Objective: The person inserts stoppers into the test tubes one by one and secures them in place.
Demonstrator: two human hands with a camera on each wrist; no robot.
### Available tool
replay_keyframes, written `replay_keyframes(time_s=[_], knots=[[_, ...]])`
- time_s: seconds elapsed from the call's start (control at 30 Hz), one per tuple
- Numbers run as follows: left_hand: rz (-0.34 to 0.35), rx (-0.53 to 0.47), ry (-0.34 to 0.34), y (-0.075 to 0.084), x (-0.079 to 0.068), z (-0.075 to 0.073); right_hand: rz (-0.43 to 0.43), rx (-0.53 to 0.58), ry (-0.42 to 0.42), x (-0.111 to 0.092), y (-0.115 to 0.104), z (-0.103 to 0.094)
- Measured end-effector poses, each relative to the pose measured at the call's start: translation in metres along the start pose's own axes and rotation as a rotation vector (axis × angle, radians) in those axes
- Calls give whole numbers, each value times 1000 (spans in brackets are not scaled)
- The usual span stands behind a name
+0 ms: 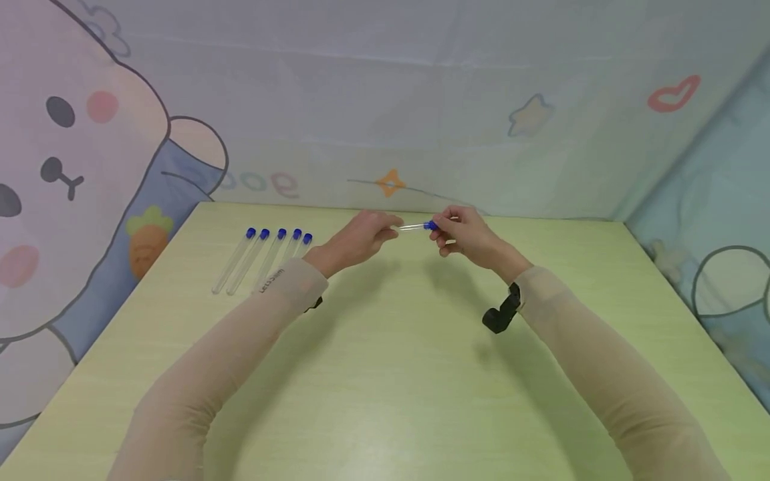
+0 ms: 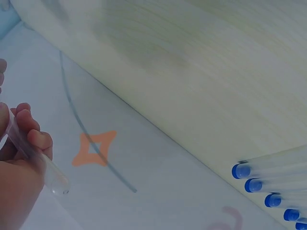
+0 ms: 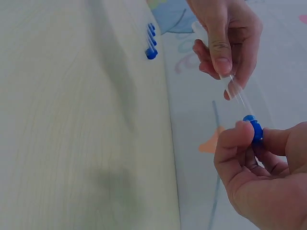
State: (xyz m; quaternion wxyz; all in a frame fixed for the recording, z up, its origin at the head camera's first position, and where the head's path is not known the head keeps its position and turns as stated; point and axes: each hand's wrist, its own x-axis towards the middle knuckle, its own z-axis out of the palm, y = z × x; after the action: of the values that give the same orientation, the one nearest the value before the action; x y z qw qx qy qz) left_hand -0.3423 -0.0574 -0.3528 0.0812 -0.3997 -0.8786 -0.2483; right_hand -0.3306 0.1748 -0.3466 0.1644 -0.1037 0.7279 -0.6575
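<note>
Above the table, near its back edge, both hands hold one clear test tube (image 1: 412, 227) roughly level between them. My left hand (image 1: 363, 237) grips the glass body, and in the left wrist view the rounded end of the tube (image 2: 56, 181) sticks out past the palm. The blue cap (image 3: 257, 130) sits on the other end, pinched between thumb and fingers of my right hand (image 1: 469, 237). To the left of the left hand, several more test tubes (image 1: 233, 264) with blue caps lie side by side on the table, the nearer ones partly covered by the left sleeve.
The pale wooden table (image 1: 385, 374) ends at a printed cloth backdrop (image 1: 385, 100) just behind the hands. Another stretch of cloth (image 1: 728, 200) hangs along the right side. A black wrist camera (image 1: 502, 310) juts from the right cuff.
</note>
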Motion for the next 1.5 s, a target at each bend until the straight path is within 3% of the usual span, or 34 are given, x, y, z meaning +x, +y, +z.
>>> replay_keyframes(time_s=[0.3, 0.47, 0.87, 1.27, 1.4, 1.5], knots=[[-81, 52, -25, 6, 2, 5, 26, 62, 150, 1, 0, 16], [-113, 67, -52, 11, 4, 4, 23, 86, 178, 1, 4, 17], [-110, 31, -30, 19, 9, 7, -12, 50, 252, -2, 5, 16], [-104, -13, 13, 17, 6, 7, -48, -46, 223, 1, -2, 16], [-117, -7, -22, 15, 7, 3, -51, -90, 198, 3, -3, 15], [-166, -4, -74, 13, 6, -2, -52, -136, 188, 6, -3, 17]])
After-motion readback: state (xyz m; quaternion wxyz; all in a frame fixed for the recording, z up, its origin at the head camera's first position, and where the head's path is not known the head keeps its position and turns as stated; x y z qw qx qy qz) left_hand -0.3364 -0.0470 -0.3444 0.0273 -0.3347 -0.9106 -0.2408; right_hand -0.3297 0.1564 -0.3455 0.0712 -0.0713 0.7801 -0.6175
